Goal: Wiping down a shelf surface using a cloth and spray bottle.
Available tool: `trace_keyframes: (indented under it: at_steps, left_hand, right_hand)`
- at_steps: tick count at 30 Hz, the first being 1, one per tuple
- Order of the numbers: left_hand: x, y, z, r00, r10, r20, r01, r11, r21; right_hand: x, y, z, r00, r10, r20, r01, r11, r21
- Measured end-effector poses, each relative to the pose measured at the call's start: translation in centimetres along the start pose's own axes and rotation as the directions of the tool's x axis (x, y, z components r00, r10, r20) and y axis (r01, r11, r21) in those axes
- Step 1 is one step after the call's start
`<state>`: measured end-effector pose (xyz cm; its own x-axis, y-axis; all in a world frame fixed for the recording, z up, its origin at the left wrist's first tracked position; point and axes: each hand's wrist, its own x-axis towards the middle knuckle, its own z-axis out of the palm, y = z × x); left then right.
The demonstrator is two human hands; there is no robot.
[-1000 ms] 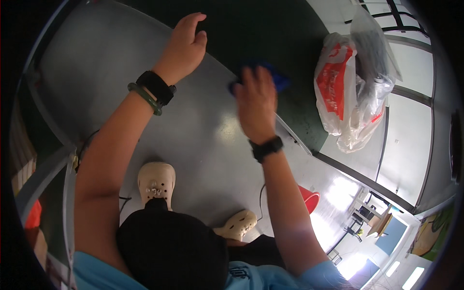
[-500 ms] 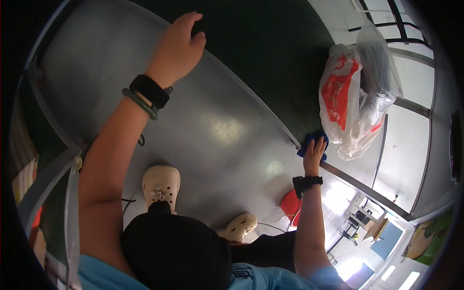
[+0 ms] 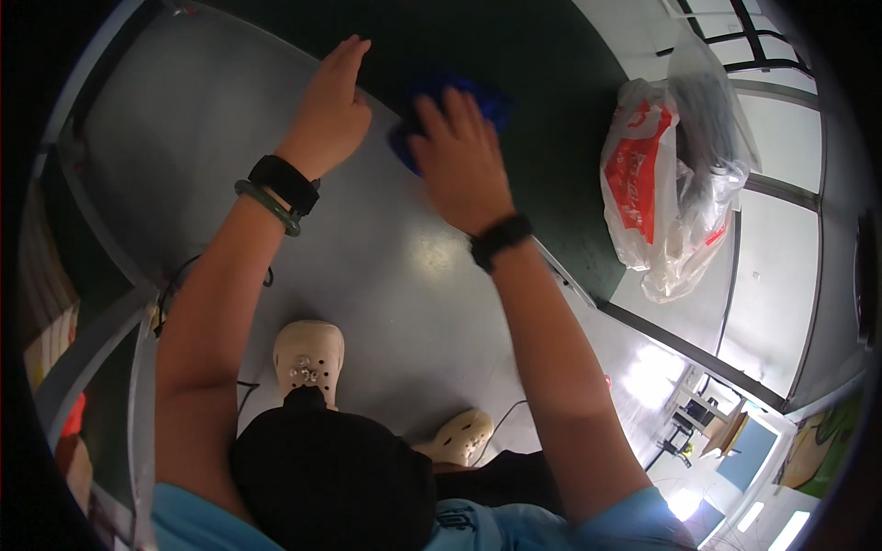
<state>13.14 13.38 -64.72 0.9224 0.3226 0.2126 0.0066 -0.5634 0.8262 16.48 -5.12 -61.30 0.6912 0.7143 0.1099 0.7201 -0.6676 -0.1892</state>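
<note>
My right hand [image 3: 459,151] presses a crumpled blue cloth [image 3: 496,103] against a dark green surface [image 3: 560,119]. Its fingers are slightly blurred and spread over the cloth, gripping it from above. At the left, my left hand [image 3: 331,108] is open and empty, fingers stretched out over the metal front edge of that surface. Whether it touches the edge, I cannot tell. A black band and a green bangle circle my left wrist; a black band is on the right one.
White and red plastic bags [image 3: 643,174] stand at the surface's right end. Below lies a grey floor [image 3: 386,275] with my beige clogs [image 3: 309,358] on it. A metal frame [image 3: 138,367] rises at the left, and a thin cable [image 3: 501,422] runs beside the right clog.
My right hand and the blue cloth have moved from the right end of the surface leftward and farther away. My left hand has shifted slightly, its fingers straighter. My right arm now hides most of the red object on the floor.
</note>
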Motion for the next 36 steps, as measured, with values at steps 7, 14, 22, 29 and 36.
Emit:
trace_keyframes:
  at_steps: [7,14,22,29,36]
  left_hand:
    - [-0.2,0.2,-0.5,0.999,-0.028,0.017,0.028,1.000,0.005]
    - [-0.4,0.0,-0.1,1.000,0.002,-0.001,-0.002,0.999,0.034]
    - [-0.3,-0.2,0.4,0.998,0.055,-0.024,-0.053,0.995,0.089]
    - [-0.4,1.1,-1.2,0.996,0.093,0.007,-0.093,0.978,0.187]
    - [-4.9,9.5,4.8,0.851,0.455,0.262,-0.505,0.846,0.171]
  right_hand:
    - [-20.0,15.4,-4.8,0.849,0.529,0.001,-0.526,0.845,-0.095]
    - [-21.5,20.3,-2.9,0.848,0.529,-0.021,-0.495,0.777,-0.389]
    - [-0.6,-0.2,1.1,0.989,0.109,-0.095,-0.118,0.988,-0.096]
    - [-5.8,4.8,-2.2,0.976,0.217,0.027,-0.215,0.975,-0.057]
    - [-11.8,9.1,-7.1,0.774,0.615,0.147,-0.583,0.604,0.543]
